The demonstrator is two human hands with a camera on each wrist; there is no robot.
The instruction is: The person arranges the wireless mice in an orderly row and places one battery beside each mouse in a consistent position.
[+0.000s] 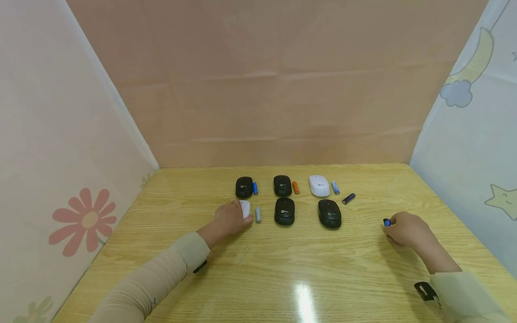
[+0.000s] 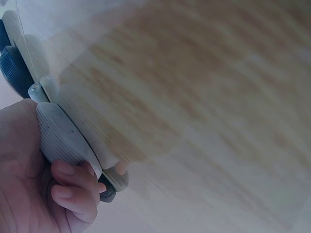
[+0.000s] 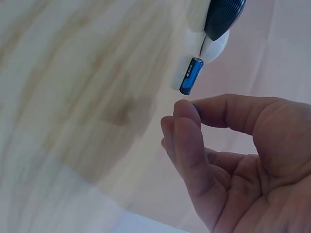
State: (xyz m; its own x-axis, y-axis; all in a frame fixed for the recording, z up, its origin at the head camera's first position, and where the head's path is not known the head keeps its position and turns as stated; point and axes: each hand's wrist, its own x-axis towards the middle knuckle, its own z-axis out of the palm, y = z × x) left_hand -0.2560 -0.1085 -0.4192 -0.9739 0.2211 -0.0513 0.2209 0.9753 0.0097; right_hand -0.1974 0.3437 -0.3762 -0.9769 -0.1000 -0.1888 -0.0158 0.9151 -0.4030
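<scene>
My left hand (image 1: 230,218) holds a small white computer mouse (image 1: 244,208) at the front left of the group of mice. Its ribbed side (image 2: 60,133) shows in the left wrist view, with the fingers curled around it. A pale grey battery (image 1: 258,215) lies just right of that mouse. Far to the right, my right hand (image 1: 409,229) pinches a blue battery (image 1: 387,222) between thumb and fingertips, close above the table. In the right wrist view the fingers hide nearly all of it. A dark blue battery (image 3: 191,76) lies beyond those fingertips.
Behind stand a black mouse (image 1: 244,186) with a blue battery (image 1: 255,188), another (image 1: 282,185) with an orange battery (image 1: 296,187), and a white mouse (image 1: 319,185) with a light blue battery (image 1: 335,187). Two more black mice (image 1: 284,211) sit in front. Curtains border the wooden table (image 1: 282,264).
</scene>
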